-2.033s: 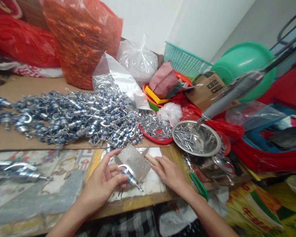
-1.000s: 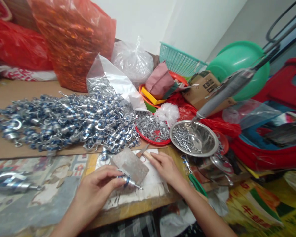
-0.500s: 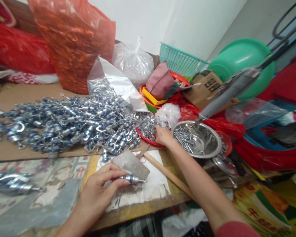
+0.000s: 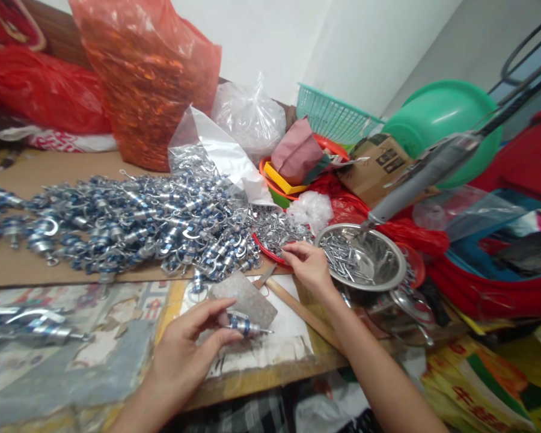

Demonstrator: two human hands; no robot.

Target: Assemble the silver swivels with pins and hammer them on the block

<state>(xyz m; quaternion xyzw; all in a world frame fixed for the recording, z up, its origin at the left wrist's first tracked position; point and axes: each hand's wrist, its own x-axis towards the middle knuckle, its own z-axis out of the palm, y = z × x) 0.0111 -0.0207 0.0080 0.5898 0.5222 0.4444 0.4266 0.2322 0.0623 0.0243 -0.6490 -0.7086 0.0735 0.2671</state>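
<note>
My left hand (image 4: 196, 346) holds a small blue-and-silver metal fitting (image 4: 247, 326) between thumb and fingers, its thin tip pointing right. Under and behind it lies a grey flat block (image 4: 247, 299) on white paper (image 4: 291, 337). My right hand (image 4: 309, 264) is at the front right edge of a red tray (image 4: 268, 251) of small metal pieces, thumb and fingertips pinched together; whatever lies between them is too small to name. A big pile of blue-and-silver fittings (image 4: 148, 222) spreads across the cardboard on the left.
Right of the tray stands a steel bowl (image 4: 388, 273) with metal pins. A wooden handle (image 4: 304, 313) and a blade lie behind the paper. More fittings (image 4: 40, 325) rest at the left front. A grey lamp arm (image 4: 424, 174) slants over the bowl. Bags and a green basin (image 4: 451, 114) stand behind.
My right hand has drawn back slightly from the metal pieces in the red tray toward its front right edge. My left hand still holds the fitting. The view has shifted slightly.
</note>
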